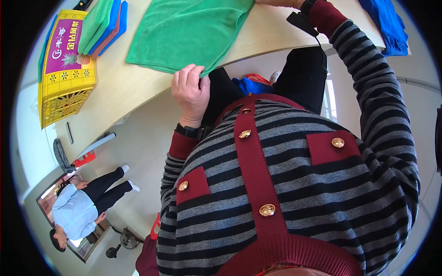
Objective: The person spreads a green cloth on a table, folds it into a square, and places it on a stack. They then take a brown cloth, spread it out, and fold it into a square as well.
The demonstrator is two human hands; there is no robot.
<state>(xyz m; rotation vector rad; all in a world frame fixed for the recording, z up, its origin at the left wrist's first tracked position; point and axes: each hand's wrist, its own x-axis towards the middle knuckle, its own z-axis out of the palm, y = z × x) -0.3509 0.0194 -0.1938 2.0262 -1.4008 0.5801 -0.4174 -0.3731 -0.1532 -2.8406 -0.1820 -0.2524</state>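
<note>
A green towel lies spread over the pale wooden table, its near edge reaching the table's front. My left hand is closed with fingertips and thumb on the towel's near corner. At the top edge of the view, my right hand is beside the towel's far right corner. Most of its fingers are cut off by the frame, so its grip is hidden. A dark strap-like piece with a thin cord hangs by my right wrist.
On the table's left stands a yellow box with a purple panel and a pineapple picture. Folded green, blue and brown cloths lean beside it. Blue cloth hangs over the right table edge. Farther left, a person in a light blue shirt stands.
</note>
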